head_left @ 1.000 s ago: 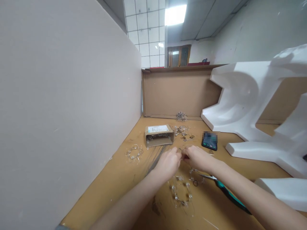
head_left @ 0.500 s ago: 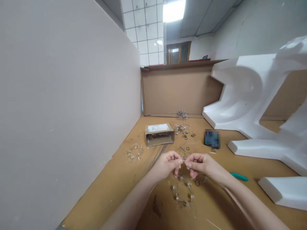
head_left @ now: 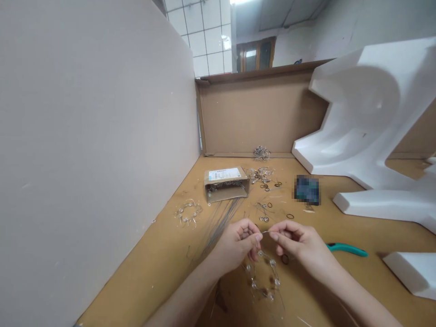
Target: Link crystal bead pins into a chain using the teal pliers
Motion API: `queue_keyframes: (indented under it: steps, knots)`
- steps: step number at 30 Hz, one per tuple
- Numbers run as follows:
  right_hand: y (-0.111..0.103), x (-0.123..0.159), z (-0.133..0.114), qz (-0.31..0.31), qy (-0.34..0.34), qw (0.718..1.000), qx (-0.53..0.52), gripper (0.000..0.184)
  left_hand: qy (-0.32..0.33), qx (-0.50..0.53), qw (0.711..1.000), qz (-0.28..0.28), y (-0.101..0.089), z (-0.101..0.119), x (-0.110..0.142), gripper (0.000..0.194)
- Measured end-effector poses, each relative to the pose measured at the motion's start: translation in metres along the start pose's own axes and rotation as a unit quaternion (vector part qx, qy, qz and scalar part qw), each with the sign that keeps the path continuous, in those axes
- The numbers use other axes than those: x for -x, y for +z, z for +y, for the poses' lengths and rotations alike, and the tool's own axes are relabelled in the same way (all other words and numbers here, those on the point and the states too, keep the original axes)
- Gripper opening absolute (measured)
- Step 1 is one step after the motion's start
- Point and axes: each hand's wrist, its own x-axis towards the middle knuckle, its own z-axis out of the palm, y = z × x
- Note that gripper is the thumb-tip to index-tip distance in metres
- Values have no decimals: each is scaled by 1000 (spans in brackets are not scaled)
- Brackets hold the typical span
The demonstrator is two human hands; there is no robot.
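My left hand (head_left: 243,238) and my right hand (head_left: 294,238) are close together over the tabletop, each with thumb and fingers pinched. A short piece of thin wire (head_left: 265,232) spans the small gap between their fingertips. Just below them is a loop of wire with clear beads (head_left: 272,263); whether it hangs from the held wire or lies on the table I cannot tell. Beside my right wrist a teal curved handle (head_left: 349,249) shows, its other end hidden. Straight loose wires (head_left: 223,220) lie beyond my left hand.
An open cardboard box (head_left: 226,174) on its side holds small clear pieces. A second beaded loop (head_left: 188,212) lies at left. Small dark rings (head_left: 290,216) and beaded wire piles (head_left: 261,153) are scattered behind. White foam (head_left: 354,136) stands right, a pale panel (head_left: 102,136) left.
The fingertips have drawn slightly apart, showing more wire between them. My right hand has shifted a little right. The whole view has tilted slightly downward.
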Motion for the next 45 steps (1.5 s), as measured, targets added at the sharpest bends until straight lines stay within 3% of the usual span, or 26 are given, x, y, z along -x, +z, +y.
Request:
queue_keyframes:
  steps: [8, 14, 18, 24, 27, 30, 32, 34, 38, 41, 45]
  knots:
    - [-5, 0, 3, -13, 23, 999, -23, 40, -10, 27, 1000, 7, 1, -1, 0, 31]
    - [-3, 2, 0, -7, 16, 1000, -21, 33, -7, 28, 1000, -12, 0, 0, 0, 33]
    - [-3, 2, 2, -19, 16, 1000, -19, 33, -41, -3, 999, 8, -2, 0, -1, 32]
    - [8, 4, 14, -40, -62, 997, -27, 43, -59, -16, 998, -1, 0, 0, 0, 30]
    - [15, 3, 12, -53, -64, 995, -51, 43, -57, -59, 997, 15, 1, 0, 1, 25]
    - [4, 5, 6, -63, -56, 996, -40, 37, -44, -87, 994, 45, -2, 1, 0, 22]
    - [-16, 9, 5, -54, -54, 996, 46, 38, -44, -91, 993, 57, -5, 3, -1, 23]
    - [-44, 16, 10, -50, -53, 971, 229, 41, -51, -94, 992, 67, -8, 5, -1, 24]
    - [-94, 36, 32, -23, -29, 823, 567, 68, -54, -84, 992, 79, -11, 7, -2, 25]
    - [-111, 47, 46, -41, 3, 750, 660, 77, -38, -71, 994, 69, -13, 5, -4, 25]
    - [-116, 47, 53, -46, 28, 722, 690, 80, -45, -19, 998, 40, -15, 1, -6, 26]
